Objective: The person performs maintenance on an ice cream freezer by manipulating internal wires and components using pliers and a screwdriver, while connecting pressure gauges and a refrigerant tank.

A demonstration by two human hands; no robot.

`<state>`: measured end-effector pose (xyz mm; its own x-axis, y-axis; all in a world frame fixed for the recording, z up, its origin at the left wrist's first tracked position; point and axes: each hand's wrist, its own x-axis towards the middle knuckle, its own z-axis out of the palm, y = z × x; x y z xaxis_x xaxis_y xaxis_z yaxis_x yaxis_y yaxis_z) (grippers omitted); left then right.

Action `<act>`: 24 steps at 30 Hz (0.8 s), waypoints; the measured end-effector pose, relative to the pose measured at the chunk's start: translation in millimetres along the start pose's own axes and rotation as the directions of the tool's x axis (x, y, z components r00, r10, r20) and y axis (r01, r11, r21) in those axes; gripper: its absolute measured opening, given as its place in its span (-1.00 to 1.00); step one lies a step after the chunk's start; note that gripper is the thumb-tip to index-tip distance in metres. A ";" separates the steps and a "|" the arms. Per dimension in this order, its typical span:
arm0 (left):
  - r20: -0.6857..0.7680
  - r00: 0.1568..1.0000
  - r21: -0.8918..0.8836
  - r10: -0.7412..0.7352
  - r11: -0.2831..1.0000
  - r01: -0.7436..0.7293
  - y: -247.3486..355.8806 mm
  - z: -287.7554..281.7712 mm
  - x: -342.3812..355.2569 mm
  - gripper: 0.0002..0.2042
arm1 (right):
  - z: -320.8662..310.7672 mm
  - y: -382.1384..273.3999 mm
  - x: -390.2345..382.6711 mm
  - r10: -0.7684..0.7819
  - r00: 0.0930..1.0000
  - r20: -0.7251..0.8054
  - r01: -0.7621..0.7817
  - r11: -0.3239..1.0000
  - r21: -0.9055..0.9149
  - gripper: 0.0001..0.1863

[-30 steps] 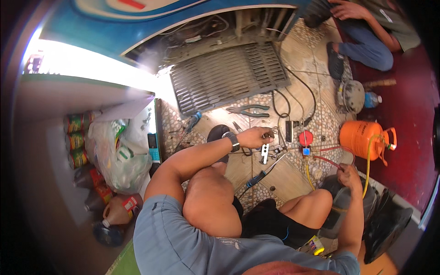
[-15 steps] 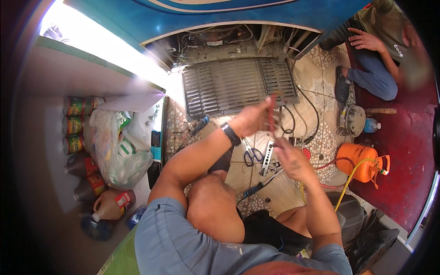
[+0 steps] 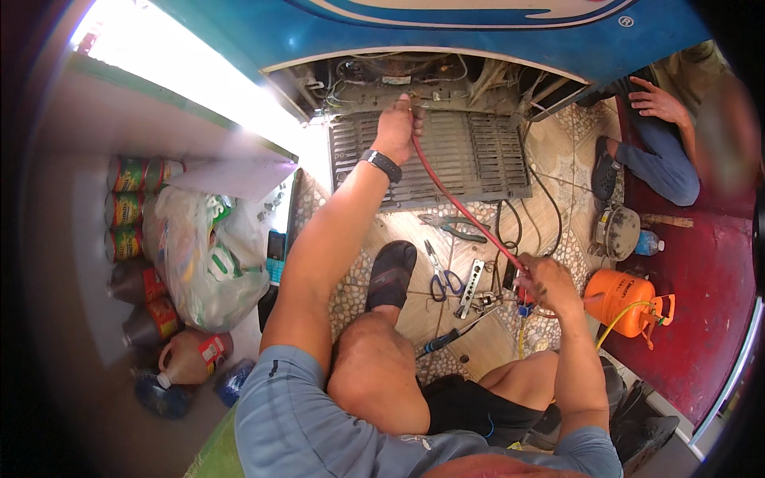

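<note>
Stretched forward, my left hand (image 3: 397, 129) is closed around one end of a red rubber hose (image 3: 445, 190). It is at the open lower bay (image 3: 374, 89) of a large blue cabinet (image 3: 358, 36), above the near edge of that opening. Further down the hose, my right hand (image 3: 550, 283) grips it close to a small red and blue valve fitting (image 3: 523, 303), which the fingers partly cover. Between my hands the hose slants across a slatted grille (image 3: 430, 159) lying on the floor. What the left fingertips touch is too small to tell.
Pliers (image 3: 456, 229), scissors (image 3: 443, 280), a holed metal bar (image 3: 472, 288) and a blue-black handled tool (image 3: 440, 341) lie on the floor. An orange gas cylinder (image 3: 617, 299) stands right; another person's hand (image 3: 660, 103) is beyond. A plastic bag (image 3: 199, 263) and cans (image 3: 125, 207) sit left.
My hands have moved apart: the left went forward to the cabinet's bay with the hose end, the right drew back and right. The hose now spans between them, and the view has shifted slightly.
</note>
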<state>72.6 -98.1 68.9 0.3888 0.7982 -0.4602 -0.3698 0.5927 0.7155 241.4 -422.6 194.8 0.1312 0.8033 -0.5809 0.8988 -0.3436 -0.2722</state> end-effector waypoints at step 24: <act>-0.185 0.927 0.138 0.328 0.942 -0.306 -24.8 54.8 62.5 -0.72 | -42.8 -62.0 288.6 0.220 0.970 -0.102 0.158 -0.252 0.955 -0.57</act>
<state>152.4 -68.8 51.2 0.0833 0.9537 -0.2892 -0.3508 0.2996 0.8872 241.4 -148.6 76.8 0.3679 0.7535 -0.5448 -0.6053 -0.2507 -0.7555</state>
